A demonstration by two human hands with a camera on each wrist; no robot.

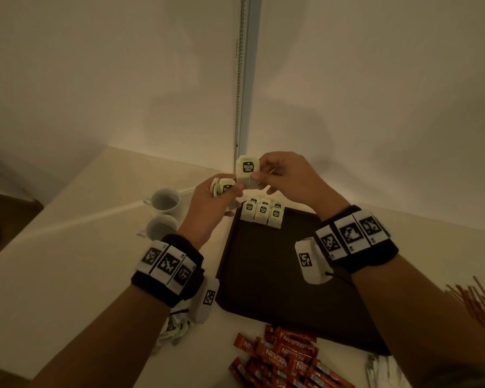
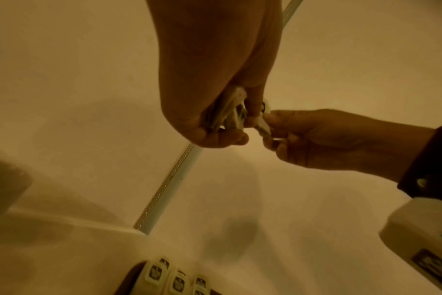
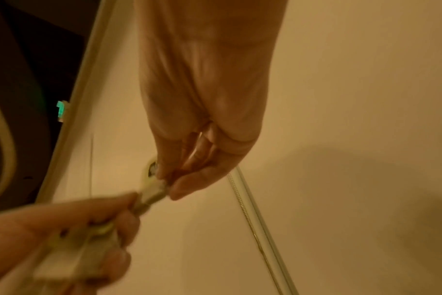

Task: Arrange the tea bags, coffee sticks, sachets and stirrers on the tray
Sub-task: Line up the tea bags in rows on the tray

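- Tea bags: one single tea bag (image 1: pixel 247 170) is held upright in the air above the far edge of the dark tray (image 1: pixel 263 275), its printed label facing the head camera.
- Right hand (image 1: pixel 289 177) pinches that tea bag at its lower right edge between thumb and fingertips; the other fingers are curled loosely behind. In the right wrist view the same pinch shows on the pale packet (image 3: pixel 151 191).
- Left hand (image 1: pixel 210 203) grips a small bunch of tea bags (image 1: pixel 223 187), fingers curled round them, and its thumb and forefinger also touch the lower left corner of the single tea bag. The left wrist view shows the bunch (image 2: pixel 230 113) fanned out between thumb and fingers.
- Six or so tea bags in rows (image 1: pixel 262 212) already lie at the far end of the tray, just below the two hands, overlapping one another.
- Red coffee sticks (image 1: pixel 286 357) lie in a loose heap on the table (image 1: pixel 67 261), just off the near edge of the tray.
- Thin red stirrers (image 1: pixel 476 306) lie scattered on the table to the right of the tray.
- More pale packets (image 1: pixel 174 329) sit on the table under the left wrist; what they are I cannot tell.
- Two white cups (image 1: pixel 164 211) stand on the table left of the tray, one behind the other.
- Both wrists wear black bands with printed square markers.
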